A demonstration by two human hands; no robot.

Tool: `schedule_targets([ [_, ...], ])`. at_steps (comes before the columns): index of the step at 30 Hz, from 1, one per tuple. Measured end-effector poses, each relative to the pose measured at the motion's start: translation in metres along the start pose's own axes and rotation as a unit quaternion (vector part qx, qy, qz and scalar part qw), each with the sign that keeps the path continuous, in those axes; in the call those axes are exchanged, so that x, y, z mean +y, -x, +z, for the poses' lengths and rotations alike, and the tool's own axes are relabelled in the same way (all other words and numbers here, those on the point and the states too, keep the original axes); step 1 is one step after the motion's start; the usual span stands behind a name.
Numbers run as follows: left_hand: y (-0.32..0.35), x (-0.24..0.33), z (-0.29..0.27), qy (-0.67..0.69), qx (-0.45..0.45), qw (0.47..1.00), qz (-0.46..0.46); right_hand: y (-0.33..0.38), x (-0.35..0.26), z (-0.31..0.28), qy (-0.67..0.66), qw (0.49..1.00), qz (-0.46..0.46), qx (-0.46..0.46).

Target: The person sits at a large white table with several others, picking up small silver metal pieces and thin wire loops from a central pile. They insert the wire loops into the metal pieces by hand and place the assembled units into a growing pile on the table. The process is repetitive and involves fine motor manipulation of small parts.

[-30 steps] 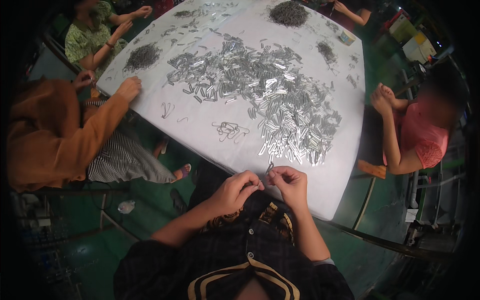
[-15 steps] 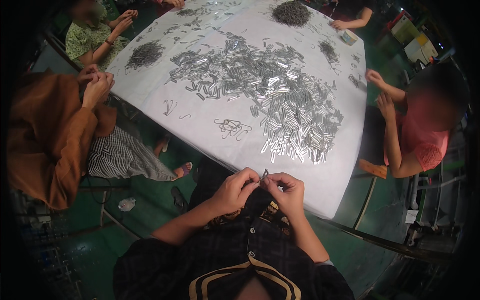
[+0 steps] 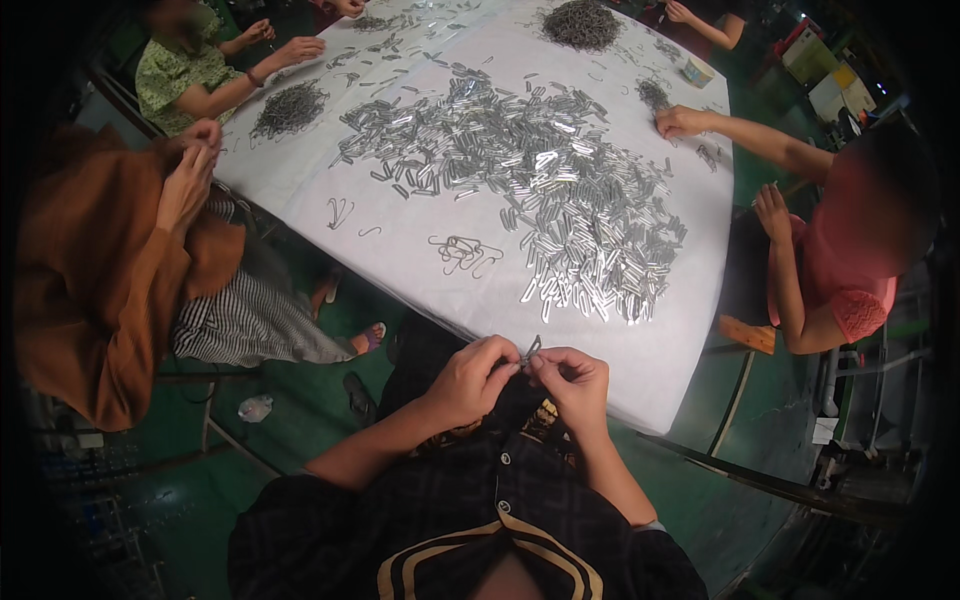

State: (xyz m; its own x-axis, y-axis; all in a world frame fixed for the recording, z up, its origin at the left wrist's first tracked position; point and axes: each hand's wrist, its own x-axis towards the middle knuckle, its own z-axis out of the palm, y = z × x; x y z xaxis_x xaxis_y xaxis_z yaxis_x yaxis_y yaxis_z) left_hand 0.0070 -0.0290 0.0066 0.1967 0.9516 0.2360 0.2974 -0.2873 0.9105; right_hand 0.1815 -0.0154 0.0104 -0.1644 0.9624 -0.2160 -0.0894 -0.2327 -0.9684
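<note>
My left hand (image 3: 472, 380) and my right hand (image 3: 572, 382) meet in front of me at the near edge of the table. Both are closed in a pinch around a small, thin metal piece (image 3: 534, 344), whose dark upper end sticks up between the fingertips. My fingers cover its lower part, so I cannot tell whether a second part is joined to it. On the white tabletop (image 3: 400, 250) beyond lies a small cluster of bent wire hooks (image 3: 465, 256). A wide heap of shiny flat metal pieces (image 3: 560, 165) spreads behind it.
Several people sit around the table. One in coral (image 3: 850, 250) at the right reaches over the tabletop; one in brown (image 3: 100, 280) works at the left. Piles of dark wire hooks (image 3: 580, 25) and a paper cup (image 3: 697, 71) stand at the far side. Loose hooks (image 3: 338, 212) lie left.
My hands stay nearly in place, the metal piece tilting slightly right. The person in coral has stretched an arm onto the table; the person in green has reached toward a hook pile.
</note>
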Motion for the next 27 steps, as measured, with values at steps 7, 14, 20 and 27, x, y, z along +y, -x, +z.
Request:
schedule_targets([
  [7, -0.008, -0.006, -0.020, -0.001, -0.079, 0.997, -0.001, 0.004, 0.003, 0.004, 0.130, 0.983, -0.133, 0.008],
  [14, -0.061, -0.075, -0.040, -0.290, 0.073, 0.954, 0.037, 0.009, 0.004, 0.009, 0.206, 0.960, -0.192, -0.013],
  [20, -0.086, -0.085, -0.025, -0.468, 0.016, 0.883, 0.024, 0.016, 0.006, 0.007, 0.213, 0.960, -0.180, -0.013],
  [27, -0.105, -0.068, -0.019, -0.537, -0.057, 0.842, 0.004, 0.018, 0.014, 0.007, 0.204, 0.960, -0.191, -0.009],
])
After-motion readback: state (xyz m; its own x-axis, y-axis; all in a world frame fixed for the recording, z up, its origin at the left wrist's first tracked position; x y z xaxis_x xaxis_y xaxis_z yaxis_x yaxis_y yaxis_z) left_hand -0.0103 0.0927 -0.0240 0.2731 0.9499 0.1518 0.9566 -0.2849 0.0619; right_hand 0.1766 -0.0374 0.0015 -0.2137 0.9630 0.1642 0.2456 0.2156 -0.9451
